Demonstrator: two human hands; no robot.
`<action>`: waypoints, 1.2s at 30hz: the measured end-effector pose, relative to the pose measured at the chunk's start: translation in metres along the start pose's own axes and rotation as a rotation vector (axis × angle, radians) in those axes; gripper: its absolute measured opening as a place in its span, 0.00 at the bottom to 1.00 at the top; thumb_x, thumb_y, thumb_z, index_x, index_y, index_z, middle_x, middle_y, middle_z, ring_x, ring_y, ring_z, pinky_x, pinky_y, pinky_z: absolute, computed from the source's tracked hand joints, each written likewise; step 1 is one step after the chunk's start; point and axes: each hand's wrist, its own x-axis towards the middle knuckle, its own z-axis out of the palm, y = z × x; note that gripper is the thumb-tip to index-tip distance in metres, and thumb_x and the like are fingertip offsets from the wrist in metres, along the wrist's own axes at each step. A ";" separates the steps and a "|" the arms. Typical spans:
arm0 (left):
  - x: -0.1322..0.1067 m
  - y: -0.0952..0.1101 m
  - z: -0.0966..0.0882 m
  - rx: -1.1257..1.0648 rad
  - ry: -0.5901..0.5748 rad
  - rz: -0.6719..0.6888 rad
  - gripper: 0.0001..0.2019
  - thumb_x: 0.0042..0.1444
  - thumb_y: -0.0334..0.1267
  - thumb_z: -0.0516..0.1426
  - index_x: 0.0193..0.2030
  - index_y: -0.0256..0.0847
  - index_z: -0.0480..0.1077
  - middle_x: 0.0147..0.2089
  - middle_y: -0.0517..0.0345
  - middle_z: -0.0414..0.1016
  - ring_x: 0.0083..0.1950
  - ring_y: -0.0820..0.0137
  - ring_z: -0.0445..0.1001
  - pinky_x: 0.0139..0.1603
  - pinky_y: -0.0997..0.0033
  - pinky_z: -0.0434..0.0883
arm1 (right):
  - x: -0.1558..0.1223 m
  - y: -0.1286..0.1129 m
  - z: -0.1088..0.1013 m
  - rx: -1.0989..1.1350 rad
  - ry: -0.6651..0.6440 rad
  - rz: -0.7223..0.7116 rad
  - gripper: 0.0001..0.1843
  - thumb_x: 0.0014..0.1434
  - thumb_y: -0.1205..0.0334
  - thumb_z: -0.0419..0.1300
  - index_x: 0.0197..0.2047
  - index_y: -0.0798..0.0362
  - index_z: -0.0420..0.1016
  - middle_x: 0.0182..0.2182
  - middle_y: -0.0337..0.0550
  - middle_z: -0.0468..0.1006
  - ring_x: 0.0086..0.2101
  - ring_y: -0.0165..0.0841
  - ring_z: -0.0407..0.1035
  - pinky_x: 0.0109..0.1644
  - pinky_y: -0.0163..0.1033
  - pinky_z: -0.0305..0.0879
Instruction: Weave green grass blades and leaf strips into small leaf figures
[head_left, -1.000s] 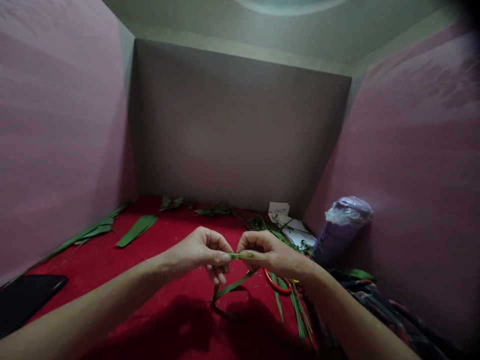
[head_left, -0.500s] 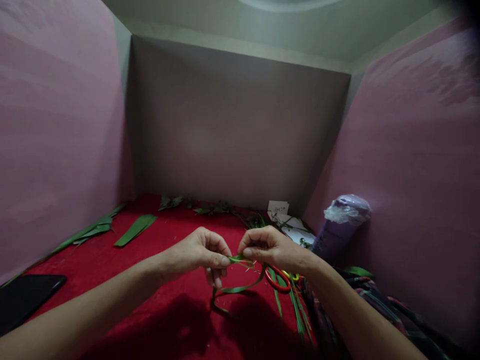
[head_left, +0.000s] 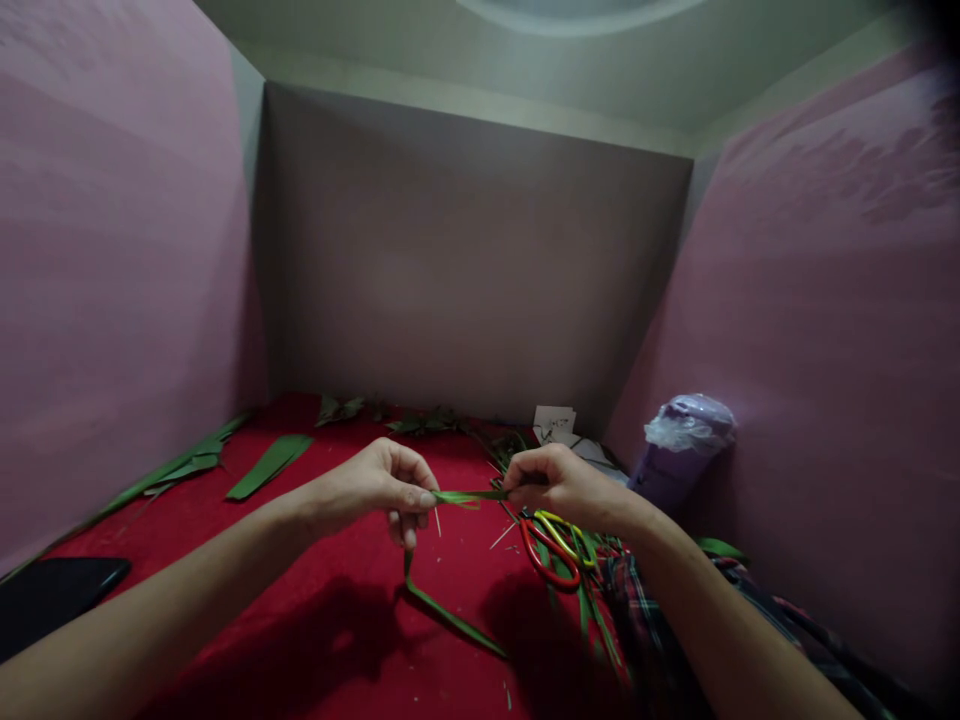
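Note:
A narrow green leaf strip point(head_left: 466, 496) is stretched between my two hands above a red cloth point(head_left: 315, 560). My left hand point(head_left: 371, 488) pinches one end with thumb and fingers closed. My right hand point(head_left: 561, 482) pinches the other end, fingers curled. From my left hand a longer tail of the strip point(head_left: 450, 618) hangs down and trails across the cloth. Just below my right hand lie red-handled scissors point(head_left: 546, 558) and a yellow-handled pair point(head_left: 559, 530).
Cut green leaves point(head_left: 271, 463) lie along the left and back of the cloth. Thin green strips point(head_left: 592, 610) pile at the right. A purple wrapped cylinder point(head_left: 679, 450) stands at the right wall, white paper point(head_left: 556, 422) behind it. A black flat object point(head_left: 52, 590) lies at left.
My hands have moved apart and slightly up, pulling the strip taut between them. The hanging tail now drops from my left hand, and the scissors show more fully.

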 end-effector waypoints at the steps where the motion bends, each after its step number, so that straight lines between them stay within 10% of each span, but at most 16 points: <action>1: -0.002 0.002 -0.003 0.010 0.012 0.001 0.06 0.46 0.35 0.59 0.29 0.34 0.71 0.22 0.57 0.75 0.21 0.72 0.73 0.21 0.76 0.68 | 0.001 0.005 -0.001 -0.036 0.042 0.005 0.04 0.47 0.67 0.56 0.25 0.56 0.71 0.18 0.36 0.64 0.21 0.25 0.54 0.23 0.31 0.49; 9: -0.012 0.019 -0.018 -0.002 0.028 0.005 0.05 0.45 0.34 0.59 0.27 0.34 0.71 0.21 0.57 0.74 0.20 0.73 0.72 0.21 0.76 0.68 | 0.010 0.038 -0.004 -0.411 0.288 0.063 0.09 0.44 0.72 0.53 0.24 0.53 0.72 0.19 0.38 0.70 0.23 0.29 0.62 0.25 0.33 0.52; 16: -0.001 0.005 -0.008 -0.145 0.149 -0.034 0.07 0.43 0.35 0.61 0.28 0.33 0.70 0.22 0.57 0.74 0.20 0.74 0.72 0.20 0.78 0.67 | 0.009 -0.005 0.024 -0.249 0.623 -0.405 0.16 0.57 0.72 0.47 0.46 0.52 0.68 0.44 0.48 0.69 0.46 0.36 0.62 0.50 0.44 0.57; 36: 0.001 0.002 0.009 -0.189 0.016 0.066 0.08 0.46 0.35 0.60 0.31 0.32 0.70 0.25 0.54 0.76 0.22 0.71 0.74 0.21 0.75 0.70 | 0.001 -0.012 0.046 -0.051 0.508 -0.449 0.09 0.57 0.66 0.53 0.43 0.52 0.65 0.37 0.45 0.70 0.39 0.35 0.63 0.45 0.41 0.58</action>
